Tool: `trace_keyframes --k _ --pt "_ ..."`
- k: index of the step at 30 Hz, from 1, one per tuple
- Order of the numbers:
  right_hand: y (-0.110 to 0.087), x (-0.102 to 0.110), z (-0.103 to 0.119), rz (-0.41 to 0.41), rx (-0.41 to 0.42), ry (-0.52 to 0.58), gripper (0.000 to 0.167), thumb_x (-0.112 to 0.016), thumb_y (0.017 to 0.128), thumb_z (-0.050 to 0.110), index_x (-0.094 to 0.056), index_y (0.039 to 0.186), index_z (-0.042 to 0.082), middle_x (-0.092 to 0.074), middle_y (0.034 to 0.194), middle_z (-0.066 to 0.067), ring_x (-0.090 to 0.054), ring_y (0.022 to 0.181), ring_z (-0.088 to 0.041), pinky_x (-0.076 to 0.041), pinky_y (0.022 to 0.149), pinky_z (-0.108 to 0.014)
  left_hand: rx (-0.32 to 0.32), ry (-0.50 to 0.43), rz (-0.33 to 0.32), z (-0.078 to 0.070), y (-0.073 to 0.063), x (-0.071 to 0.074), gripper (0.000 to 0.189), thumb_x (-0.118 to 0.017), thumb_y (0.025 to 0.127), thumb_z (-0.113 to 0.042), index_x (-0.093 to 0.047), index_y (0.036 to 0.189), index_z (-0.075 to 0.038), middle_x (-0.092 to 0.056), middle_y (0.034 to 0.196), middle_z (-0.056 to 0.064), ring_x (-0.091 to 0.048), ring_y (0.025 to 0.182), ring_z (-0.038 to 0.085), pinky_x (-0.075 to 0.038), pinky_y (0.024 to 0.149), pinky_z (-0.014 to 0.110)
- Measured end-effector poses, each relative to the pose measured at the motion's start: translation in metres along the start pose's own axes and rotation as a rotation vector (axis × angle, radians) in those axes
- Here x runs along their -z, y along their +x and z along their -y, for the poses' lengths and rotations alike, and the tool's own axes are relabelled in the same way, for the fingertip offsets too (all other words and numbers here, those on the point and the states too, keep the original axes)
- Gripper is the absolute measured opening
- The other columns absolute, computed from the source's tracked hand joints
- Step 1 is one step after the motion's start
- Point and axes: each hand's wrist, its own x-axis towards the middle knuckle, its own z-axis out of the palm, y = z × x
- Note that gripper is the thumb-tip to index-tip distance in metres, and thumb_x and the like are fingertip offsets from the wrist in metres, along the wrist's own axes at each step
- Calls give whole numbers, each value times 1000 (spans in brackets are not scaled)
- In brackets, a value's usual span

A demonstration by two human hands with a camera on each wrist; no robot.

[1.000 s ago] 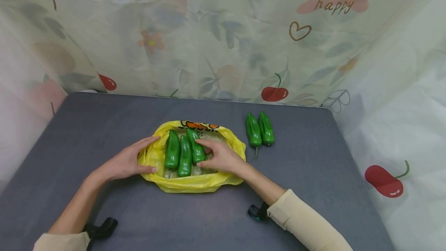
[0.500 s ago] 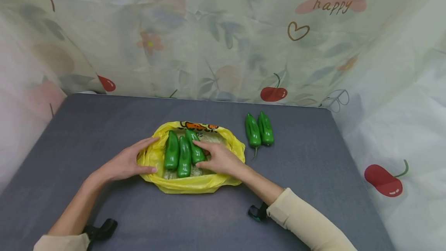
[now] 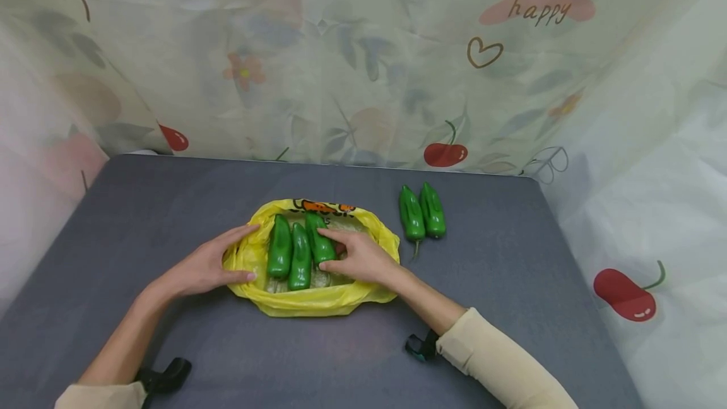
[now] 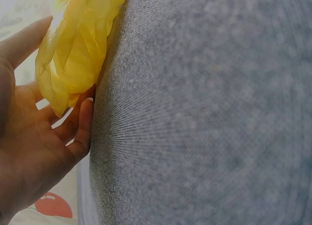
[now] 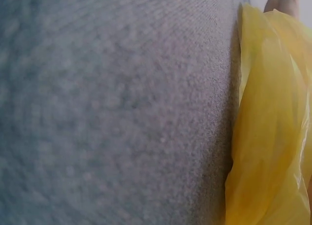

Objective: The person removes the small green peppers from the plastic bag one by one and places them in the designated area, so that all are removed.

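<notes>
A yellow plastic bag (image 3: 318,308), its mouth spread wide, lies on the table. Inside it are three glossy green chili peppers side by side: a left one (image 3: 279,248), a middle one (image 3: 300,257) and a right one (image 3: 320,238). My right hand (image 3: 363,257) reaches over the bag's right rim and holds the right pepper between thumb and fingers. Against the bag's left rim rests my left hand (image 3: 201,264), thumb and fingers spread. In the left wrist view, the left hand (image 4: 39,132) touches the yellow plastic (image 4: 80,49). The bag hides my right hand in the right wrist view.
Two more green peppers, one left (image 3: 412,213) and one right (image 3: 433,210), lie together on the grey table (image 3: 500,308), right of the bag. A printed curtain (image 3: 363,81) hangs behind the table and along both sides.
The right pepper has shifted very slightly within the bag under my right hand. My left hand keeps its place at the bag's rim.
</notes>
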Motion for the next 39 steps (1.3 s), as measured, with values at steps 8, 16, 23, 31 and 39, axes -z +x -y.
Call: trace_keyframes --k 8,16,23,31,39 --pt "-3 5 -2 18 -18 93 68 -76 90 26 -46 150 17 -63 130 -7 -69 92 -9 -54 77 -23 -4 2 -3 1 0 -1 89 -78 85 -42 -33 155 -9 -27 157 26 -25 142 48 -25 108 67" --pt "-7 10 -3 16 -20 141 66 -76 89 29 -48 148 21 -54 144 -8 -67 104 -16 -54 85 -26 0 0 -3 3 -1 -3 92 -79 84 -45 -32 155 -10 -27 157 25 -27 142 47 -26 108 67" --pt "-13 15 -5 2 -6 175 65 -76 89 28 -49 148 23 -51 147 -6 -65 111 -19 -53 90 -27 3 1 -2 5 -1 -4 93 -79 83 -45 -32 155 -11 -26 157 25 -26 142 47 -26 108 67" --pt "-19 21 -7 -2 42 257 65 -77 89 22 -49 148 19 -52 146 -7 -65 109 -20 -53 89 -30 1 10 -4 4 -1 -3 94 -80 83 -45 -32 155 -10 -27 157 26 -27 142 48 -27 107 67" --pt "-23 27 -9 -19 64 306 65 -78 88 17 -50 147 18 -56 140 -5 -65 106 -15 -53 91 -29 -4 -2 0 4 0 -3 94 -80 82 -44 -32 156 -10 -26 158 26 -26 142 48 -26 108 67"
